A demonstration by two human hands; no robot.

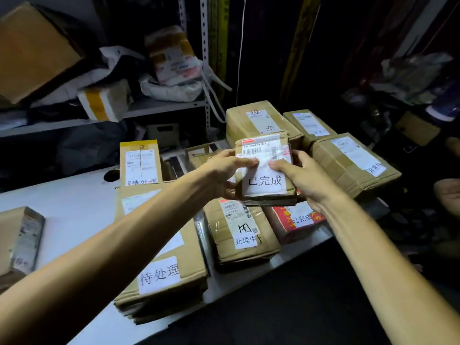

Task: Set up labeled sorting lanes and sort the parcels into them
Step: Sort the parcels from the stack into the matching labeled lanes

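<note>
Cardboard, taped and crushed at the corners: the parcel (265, 170) marked 已完成 is up off the table (74, 207), grasped by both hands. The left hand (224, 170) grips its left edge with the thumb on top, and the right hand (306, 178) clasps the right edge the same way. It hangs over the red parcel (296, 220), which bears the same label and lies close to the table's right edge. That edge worries me: set down off-centre, the top one could slide off to the floor. The 处理中 parcel (241, 232) sits just beside, so a careless drop would land in the wrong lane. The poor light won't help with reading the labels.
</note>
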